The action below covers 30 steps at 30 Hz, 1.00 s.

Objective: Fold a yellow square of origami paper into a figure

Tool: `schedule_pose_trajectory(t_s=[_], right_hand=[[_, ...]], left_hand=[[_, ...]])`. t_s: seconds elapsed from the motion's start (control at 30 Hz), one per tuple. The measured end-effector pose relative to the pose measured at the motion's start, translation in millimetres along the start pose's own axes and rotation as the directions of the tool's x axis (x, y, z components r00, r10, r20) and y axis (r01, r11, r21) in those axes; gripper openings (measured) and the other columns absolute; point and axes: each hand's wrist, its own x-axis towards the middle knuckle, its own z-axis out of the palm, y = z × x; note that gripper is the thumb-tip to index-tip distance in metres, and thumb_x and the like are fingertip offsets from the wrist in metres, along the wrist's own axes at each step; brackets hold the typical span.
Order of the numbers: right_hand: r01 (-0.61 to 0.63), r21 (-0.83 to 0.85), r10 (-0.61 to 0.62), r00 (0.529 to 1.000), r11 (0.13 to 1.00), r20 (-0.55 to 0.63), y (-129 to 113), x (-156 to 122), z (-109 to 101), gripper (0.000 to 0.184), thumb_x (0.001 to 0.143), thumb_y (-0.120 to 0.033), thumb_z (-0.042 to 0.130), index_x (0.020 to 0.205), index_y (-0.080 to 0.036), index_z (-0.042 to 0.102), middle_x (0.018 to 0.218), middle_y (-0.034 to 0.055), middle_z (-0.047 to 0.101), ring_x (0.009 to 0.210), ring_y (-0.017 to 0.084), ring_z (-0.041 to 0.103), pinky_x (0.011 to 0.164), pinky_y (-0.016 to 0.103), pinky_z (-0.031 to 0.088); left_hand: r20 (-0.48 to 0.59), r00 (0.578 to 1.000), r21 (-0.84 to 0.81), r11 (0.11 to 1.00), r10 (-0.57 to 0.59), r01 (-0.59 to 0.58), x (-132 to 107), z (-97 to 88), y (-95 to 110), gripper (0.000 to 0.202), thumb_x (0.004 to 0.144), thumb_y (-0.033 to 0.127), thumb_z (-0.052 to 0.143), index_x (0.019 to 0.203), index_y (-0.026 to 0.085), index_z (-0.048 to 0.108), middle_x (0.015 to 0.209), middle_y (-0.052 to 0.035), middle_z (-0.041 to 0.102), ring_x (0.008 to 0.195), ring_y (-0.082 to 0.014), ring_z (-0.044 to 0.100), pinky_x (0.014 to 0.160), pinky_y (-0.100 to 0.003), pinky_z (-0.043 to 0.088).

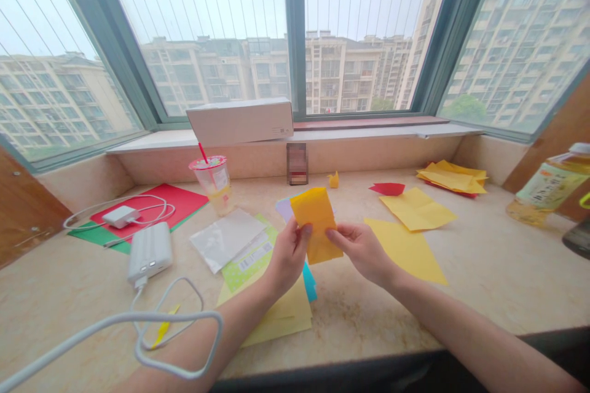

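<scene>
Between my two hands is a folded piece of orange-yellow paper (316, 212), raised above the counter and creased across its middle. My left hand (291, 252) pinches its left edge, thumb in front. On the opposite edge, my right hand (357, 244) grips with thumb and fingers. Pale yellow sheets (281, 319) lie under my left forearm, with a bit of blue paper (310, 282) poking out beside them. To the right of my right hand rest a flat yellow sheet (408, 252) and a creased yellow square (417, 209).
A lidded plastic cup (212, 184) with a red straw stands at the left, near a white power bank (150, 252) and a looping white cable (179, 316). A drink bottle (548, 187) is at the right. Yellow papers (454, 177) are piled near the back wall.
</scene>
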Motion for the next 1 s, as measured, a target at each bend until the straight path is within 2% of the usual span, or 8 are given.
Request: schedule_pose_trajectory(t_s=[0.17, 0.3, 0.47, 0.57, 0.73, 1.0], right_hand=[[-0.029, 0.013, 0.029, 0.999, 1.000, -0.037, -1, -1, -1, 0.048, 0.077, -0.062, 0.070, 0.095, -0.019, 0.078, 0.090, 0.0082, 0.078, 0.088, 0.029, 0.073, 0.085, 0.043, 0.057], [-0.040, 0.074, 0.042, 0.999, 0.996, -0.025, -8, -2, -1, 0.046, 0.082, -0.061, 0.065, 0.094, -0.019, 0.078, 0.088, 0.0075, 0.078, 0.087, 0.029, 0.073, 0.082, 0.042, 0.058], [-0.063, 0.186, 0.073, 0.996, 0.980, -0.044, -12, -1, -1, 0.043, 0.079, -0.059, 0.070, 0.092, -0.019, 0.077, 0.084, 0.0065, 0.078, 0.087, 0.031, 0.073, 0.073, 0.041, 0.060], [-0.066, 0.211, 0.077, 0.996, 0.975, -0.045, -12, -1, -1, 0.042, 0.079, -0.057, 0.071, 0.093, -0.019, 0.077, 0.084, 0.0068, 0.078, 0.087, 0.031, 0.074, 0.072, 0.040, 0.060], [-0.007, 0.189, 0.016, 0.999, 0.982, -0.044, -8, 2, -2, 0.040, 0.079, -0.053, 0.073, 0.100, -0.019, 0.074, 0.093, 0.0068, 0.079, 0.087, 0.027, 0.074, 0.078, 0.039, 0.059], [-0.018, 0.226, 0.023, 1.000, 0.974, -0.018, -1, 5, -6, 0.033, 0.083, -0.047, 0.072, 0.102, -0.021, 0.066, 0.084, 0.0044, 0.078, 0.076, 0.023, 0.074, 0.070, 0.033, 0.057]], left_hand=[[0.031, 0.999, -0.058, 0.998, -0.028, 0.029, 0, 1.2, 0, 0.027, 0.094, 0.042, 0.056, 0.107, 0.020, 0.061, 0.098, -0.0072, 0.072, 0.082, -0.0204, 0.069, 0.071, -0.028, 0.053], [0.045, 0.998, -0.009, 0.999, -0.044, 0.044, 0, -0.4, 1, 0.027, 0.093, 0.042, 0.058, 0.107, 0.019, 0.062, 0.097, -0.0073, 0.073, 0.079, -0.0197, 0.068, 0.068, -0.027, 0.053], [0.062, 0.995, 0.033, 0.996, -0.084, 0.082, -2, 0.5, 0, 0.029, 0.092, 0.046, 0.057, 0.101, 0.020, 0.064, 0.066, 0.0001, 0.065, 0.049, -0.0138, 0.058, 0.049, -0.024, 0.046], [0.073, 0.990, 0.028, 0.993, -0.117, 0.115, -2, 0.7, 0, 0.032, 0.092, 0.050, 0.056, 0.100, 0.020, 0.061, 0.060, 0.0032, 0.058, 0.041, -0.0121, 0.052, 0.041, -0.023, 0.041], [0.114, 0.981, 0.052, 0.987, -0.157, 0.151, -2, -1.4, 1, 0.035, 0.090, 0.053, 0.057, 0.087, 0.018, 0.056, 0.059, 0.0045, 0.055, 0.043, -0.0107, 0.052, 0.042, -0.021, 0.041], [0.053, 0.993, 0.117, 0.988, -0.106, 0.099, -2, -2.6, 8, 0.044, 0.088, 0.058, 0.058, 0.076, 0.016, 0.060, 0.063, -0.0002, 0.060, 0.058, -0.0136, 0.054, 0.052, -0.022, 0.042]])
